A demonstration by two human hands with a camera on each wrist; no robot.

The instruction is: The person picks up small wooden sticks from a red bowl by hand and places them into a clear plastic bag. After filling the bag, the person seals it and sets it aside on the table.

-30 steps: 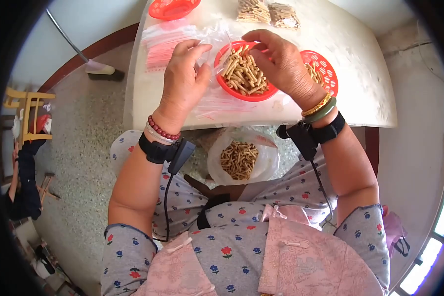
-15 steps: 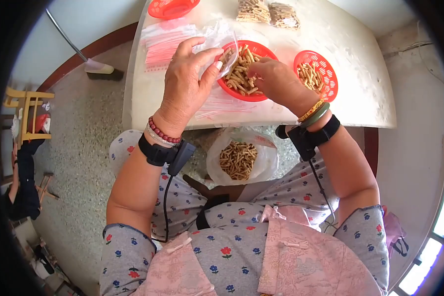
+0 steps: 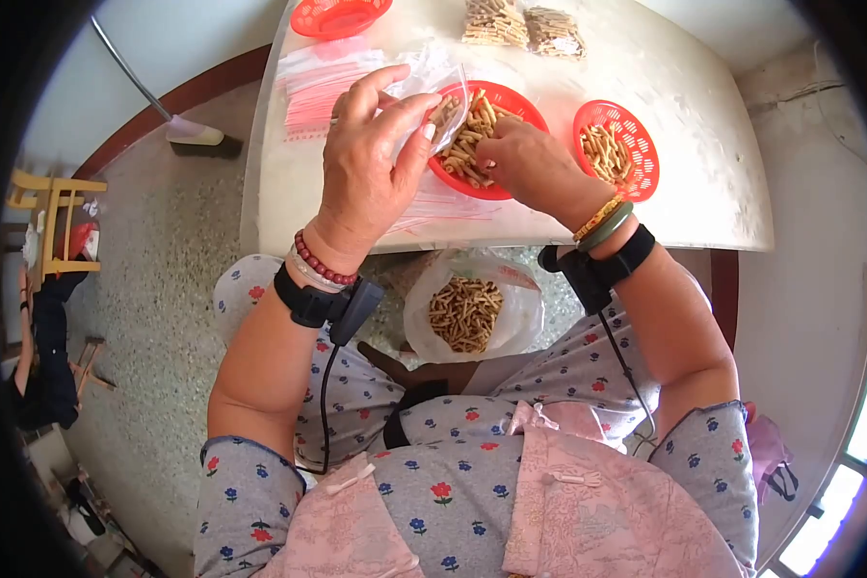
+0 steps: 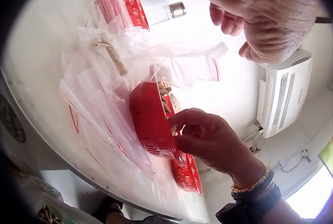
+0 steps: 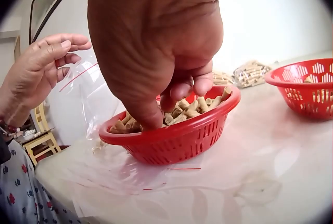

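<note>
My left hand (image 3: 371, 159) pinches a clear zip bag (image 5: 96, 91) with a pink seal line, and the bag hangs beside the left rim of a red basket (image 3: 511, 101). That basket is heaped with short, tan, stick-like pieces (image 3: 467, 154). My right hand (image 3: 539, 171) reaches down into it from the right, fingers curled and thumb among the pieces. In the left wrist view, its thumb and fingers (image 4: 190, 117) close on pieces at the basket's rim. How many pieces they hold is hidden.
A second red basket (image 3: 645, 144) with more pieces stands to the right. Flat pink-edged bags (image 3: 323, 96) lie at the left, below another red basket (image 3: 337, 24). Two filled bags (image 3: 554, 32) lie at the back. Below the table edge sits a plastic sack (image 3: 525, 323) of pieces.
My right hand has come down and left into the middle basket, uncovering the right basket. The left hand has shifted slightly, and the bag now spreads over the basket's left rim.
</note>
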